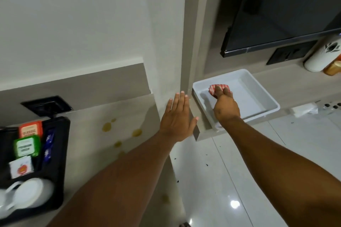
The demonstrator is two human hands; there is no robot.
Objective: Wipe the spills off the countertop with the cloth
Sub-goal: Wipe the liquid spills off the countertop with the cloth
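Note:
Several yellow-brown spills (pixel 107 126) dot the beige countertop (pixel 88 134) at centre left. A red-and-white checked cloth (pixel 215 88) lies in a white tray (pixel 265 95) on a lower shelf to the right of the wall column. My right hand (pixel 226 106) reaches into the tray, its fingers closed on the cloth. My left hand (pixel 177 119) is flat and open, fingers apart, against the corner of the column, to the right of the spills and holding nothing.
A black tray (pixel 59 171) at the left holds tea packets (pixel 26 146) and white cups (pixel 31 194). A black wall socket (pixel 47 106) sits behind it. A television (pixel 276 11) hangs above the shelf, with a white bottle (pixel 321 55) and tissue (pixel 303 109) at the right.

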